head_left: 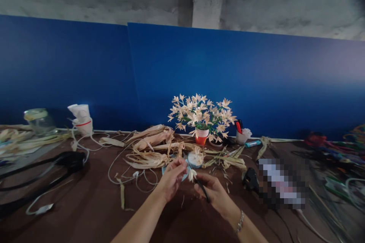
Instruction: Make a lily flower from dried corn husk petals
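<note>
Near the middle of the brown table, my left hand (172, 177) pinches the thin stem of a small pale husk flower (192, 175). The flower hangs with its petals pointing down, between my two hands. My right hand (213, 191) is closed around black-handled scissors (203, 189), whose tips are close to the petals; whether they touch is too small to tell. Just behind the hands sits a light blue round container (195, 159) with pale material in it. Farther back stands a red and white pot (202, 136) full of cream husk flowers (196, 115).
Dried corn husks (154, 144) lie piled behind my left hand. A white cup (84, 125) and a glass jar (40, 121) stand at the back left. Black cables (68, 161) lie left, a black plug (251, 179) right. A blue partition (199, 60) borders the table.
</note>
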A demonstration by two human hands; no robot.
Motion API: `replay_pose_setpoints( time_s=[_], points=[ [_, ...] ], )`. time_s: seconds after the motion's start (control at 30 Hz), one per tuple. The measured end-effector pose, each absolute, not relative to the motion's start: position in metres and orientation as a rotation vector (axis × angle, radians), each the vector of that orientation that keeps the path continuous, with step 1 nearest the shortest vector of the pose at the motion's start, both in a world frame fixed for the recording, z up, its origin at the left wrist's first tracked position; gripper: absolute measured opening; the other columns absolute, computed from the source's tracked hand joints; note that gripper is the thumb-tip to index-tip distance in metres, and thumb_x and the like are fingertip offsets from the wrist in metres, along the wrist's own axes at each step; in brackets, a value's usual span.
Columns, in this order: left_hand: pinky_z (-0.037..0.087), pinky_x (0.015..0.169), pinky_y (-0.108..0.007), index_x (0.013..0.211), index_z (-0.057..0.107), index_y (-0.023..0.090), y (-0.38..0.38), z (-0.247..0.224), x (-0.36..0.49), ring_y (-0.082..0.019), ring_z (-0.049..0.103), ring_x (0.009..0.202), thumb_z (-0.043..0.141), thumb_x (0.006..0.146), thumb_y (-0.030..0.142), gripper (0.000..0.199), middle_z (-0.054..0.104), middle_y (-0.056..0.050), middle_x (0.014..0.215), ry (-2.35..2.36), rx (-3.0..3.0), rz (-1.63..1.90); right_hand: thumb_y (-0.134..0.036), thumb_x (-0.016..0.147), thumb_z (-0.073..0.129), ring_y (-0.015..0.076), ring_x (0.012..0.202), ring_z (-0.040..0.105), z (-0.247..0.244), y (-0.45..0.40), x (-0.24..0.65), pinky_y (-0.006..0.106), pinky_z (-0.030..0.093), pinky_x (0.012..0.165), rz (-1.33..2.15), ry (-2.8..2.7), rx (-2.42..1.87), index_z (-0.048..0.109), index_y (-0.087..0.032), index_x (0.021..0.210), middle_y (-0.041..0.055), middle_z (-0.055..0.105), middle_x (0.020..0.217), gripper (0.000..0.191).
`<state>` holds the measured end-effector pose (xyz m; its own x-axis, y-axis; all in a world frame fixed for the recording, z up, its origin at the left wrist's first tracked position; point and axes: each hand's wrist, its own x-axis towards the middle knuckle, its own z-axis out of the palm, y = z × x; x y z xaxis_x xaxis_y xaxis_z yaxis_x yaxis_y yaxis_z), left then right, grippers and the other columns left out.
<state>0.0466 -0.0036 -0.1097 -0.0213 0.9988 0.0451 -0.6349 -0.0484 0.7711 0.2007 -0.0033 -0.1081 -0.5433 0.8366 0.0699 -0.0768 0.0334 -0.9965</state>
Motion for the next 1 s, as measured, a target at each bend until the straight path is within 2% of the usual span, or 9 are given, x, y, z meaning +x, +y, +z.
replay_pose_setpoints(
  time_s=[0.17, 0.3, 0.47, 0.63, 0.83, 1.0],
  points=[
    [0.030, 0.050, -0.018, 0.061, 0.054, 0.014, -0.003, -0.110, 0.049, -0.006, 0.044, 0.048, 0.068, 0.063, 0.026, 0.018, 0.052, 0.003, 0.052, 0.725, 0.745, 1.506, -0.041, 0.065, 0.064, 0.0068, 0.053, 0.039, -0.108, -0.004, 0.199, 0.019, 0.034, 0.048, 1.539, -1.606, -0.756, 0.063, -0.017, 0.094, 0.0001, 0.055, 0.067, 0.038],
    [0.030, 0.050, -0.018, 0.062, 0.053, 0.014, -0.002, -0.111, 0.050, -0.006, 0.044, 0.049, 0.066, 0.065, 0.024, 0.016, 0.051, 0.003, 0.053, 0.716, 0.745, 1.490, -0.038, 0.067, 0.063, 0.0101, 0.065, 0.048, -0.107, -0.004, 0.199, 0.021, 0.039, 0.060, 1.514, -1.626, -0.702, 0.062, -0.018, 0.095, 0.0014, 0.060, 0.078, 0.033],
    [0.032, 0.051, -0.017, 0.064, 0.054, 0.014, -0.002, -0.112, 0.049, -0.005, 0.044, 0.049, 0.066, 0.066, 0.022, 0.014, 0.050, 0.003, 0.053, 0.679, 0.728, 1.497, -0.038, 0.070, 0.060, 0.0147, 0.076, 0.052, -0.103, -0.005, 0.198, 0.025, 0.042, 0.069, 1.484, -1.665, -0.683, 0.062, -0.018, 0.098, 0.0031, 0.061, 0.082, 0.035],
    [0.032, 0.051, -0.018, 0.062, 0.055, 0.014, -0.002, -0.111, 0.049, -0.005, 0.044, 0.049, 0.068, 0.061, 0.021, 0.016, 0.049, 0.004, 0.053, 0.699, 0.713, 1.503, -0.043, 0.066, 0.062, 0.0179, 0.078, 0.053, -0.099, -0.006, 0.198, 0.027, 0.044, 0.068, 1.433, -1.688, -0.760, 0.064, -0.016, 0.092, 0.0043, 0.062, 0.076, 0.037],
    [0.033, 0.053, -0.019, 0.060, 0.056, 0.014, -0.002, -0.110, 0.051, -0.006, 0.043, 0.049, 0.068, 0.062, 0.022, 0.015, 0.050, 0.003, 0.052, 0.688, 0.740, 1.461, -0.042, 0.067, 0.061, 0.0170, 0.080, 0.053, -0.098, -0.004, 0.198, 0.028, 0.043, 0.074, 1.459, -1.690, -0.695, 0.062, -0.017, 0.097, 0.0043, 0.062, 0.084, 0.039],
    [0.033, 0.053, -0.019, 0.060, 0.057, 0.014, -0.004, -0.108, 0.051, -0.005, 0.044, 0.049, 0.070, 0.059, 0.022, 0.015, 0.049, 0.004, 0.053, 0.700, 0.699, 1.471, -0.043, 0.068, 0.060, 0.0154, 0.076, 0.053, -0.102, -0.001, 0.199, 0.025, 0.043, 0.067, 1.490, -1.700, -0.689, 0.062, -0.017, 0.097, 0.0040, 0.061, 0.082, 0.040]
  ],
)
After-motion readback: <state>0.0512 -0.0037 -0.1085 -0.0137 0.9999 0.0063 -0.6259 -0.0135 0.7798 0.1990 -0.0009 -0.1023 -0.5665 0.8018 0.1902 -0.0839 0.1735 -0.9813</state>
